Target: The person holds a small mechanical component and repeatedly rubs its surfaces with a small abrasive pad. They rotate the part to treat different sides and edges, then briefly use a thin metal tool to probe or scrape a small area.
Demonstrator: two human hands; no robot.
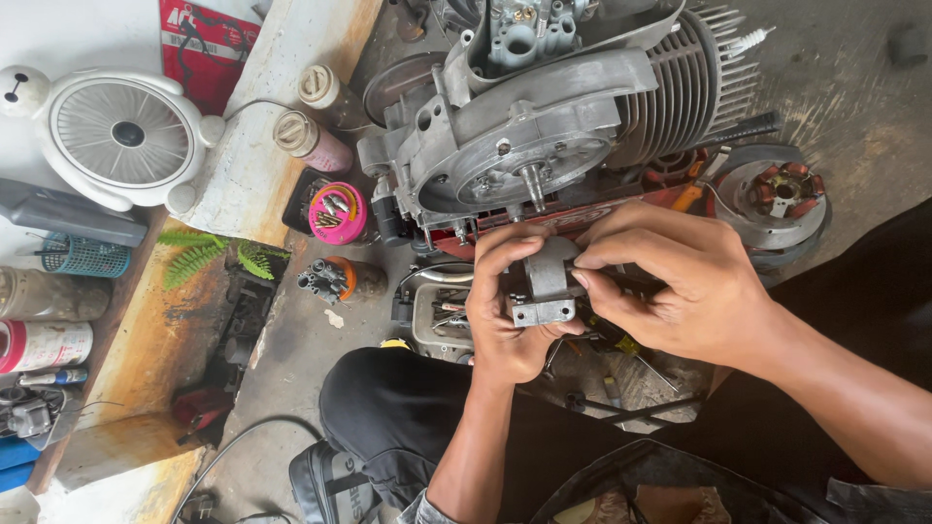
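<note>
A small grey metal part [547, 283] is gripped between both hands, just below the engine [544, 116]. The left hand [505, 311] is closed around it; the right hand [680, 281] is pinched on it, perhaps with a thin tool.

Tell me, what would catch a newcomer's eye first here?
Probably the big grey engine with cooling fins, at top centre on the floor. Just below it, the left hand and right hand together hold a small grey metal part. At far left sits a white fan.
</note>
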